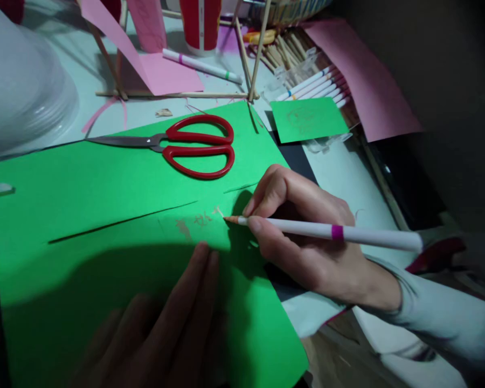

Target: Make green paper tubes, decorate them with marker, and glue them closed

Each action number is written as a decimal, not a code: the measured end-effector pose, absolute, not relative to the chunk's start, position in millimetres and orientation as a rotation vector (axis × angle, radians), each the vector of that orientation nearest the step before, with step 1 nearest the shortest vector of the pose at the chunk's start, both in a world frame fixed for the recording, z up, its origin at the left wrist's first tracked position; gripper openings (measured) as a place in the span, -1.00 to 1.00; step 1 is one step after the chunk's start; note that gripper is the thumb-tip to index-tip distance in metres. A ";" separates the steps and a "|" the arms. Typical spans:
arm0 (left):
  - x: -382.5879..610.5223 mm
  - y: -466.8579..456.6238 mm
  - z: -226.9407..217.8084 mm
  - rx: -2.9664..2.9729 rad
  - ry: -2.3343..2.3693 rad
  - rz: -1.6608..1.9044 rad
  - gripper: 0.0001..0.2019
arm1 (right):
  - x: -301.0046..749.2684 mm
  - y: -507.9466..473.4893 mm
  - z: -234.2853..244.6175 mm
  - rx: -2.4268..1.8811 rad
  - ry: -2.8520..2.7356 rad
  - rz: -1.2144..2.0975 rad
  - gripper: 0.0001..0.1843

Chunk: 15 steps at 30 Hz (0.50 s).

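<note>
My right hand (pixel 303 231) pinches a white felt-tip pen (pixel 307 227) with a purple band. Its tip touches a green sheet of paper (pixel 117 280), at the end of a short row of faint brownish handwritten marks (pixel 202 220). My left hand (pixel 165 328) lies in shadow on the same sheet, fingers stretched out just below the writing and holding nothing. Beyond the marks, red-handled scissors (pixel 200 145) rest on the sheet with their blades pointing left. A thin dark slit or line (pixel 121 222) runs across the paper to the left of the writing.
Behind the sheet stands a stick frame (pixel 178 95) with pink paper (pixel 161 73) and another felt-tip pen (pixel 202 66). A small green card (pixel 309 119) lies near several pens (pixel 319 83) and wooden sticks (pixel 285 51). A red cup (pixel 201 24) and a translucent container (pixel 24 81) stand farther back.
</note>
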<state>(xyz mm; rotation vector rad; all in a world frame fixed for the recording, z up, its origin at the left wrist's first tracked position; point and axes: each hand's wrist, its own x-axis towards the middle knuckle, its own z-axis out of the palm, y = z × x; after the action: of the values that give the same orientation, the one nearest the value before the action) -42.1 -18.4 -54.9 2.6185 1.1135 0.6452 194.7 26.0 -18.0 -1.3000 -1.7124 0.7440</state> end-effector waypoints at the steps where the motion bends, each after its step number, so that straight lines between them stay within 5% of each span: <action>1: -43.0 -17.9 -54.2 2.652 1.093 0.594 -0.58 | 195.1 26.2 -17.4 -1.296 -1.720 0.750 -0.77; 15: -56.0 -12.4 -51.1 2.956 0.932 0.341 -0.61 | 192.7 23.7 -19.3 -1.300 -1.600 0.788 -0.80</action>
<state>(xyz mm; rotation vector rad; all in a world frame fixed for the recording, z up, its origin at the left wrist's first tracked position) -56.0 -12.4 -51.1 2.9558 0.9322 0.3414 192.7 23.7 -19.3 -1.3001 -1.5997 0.7879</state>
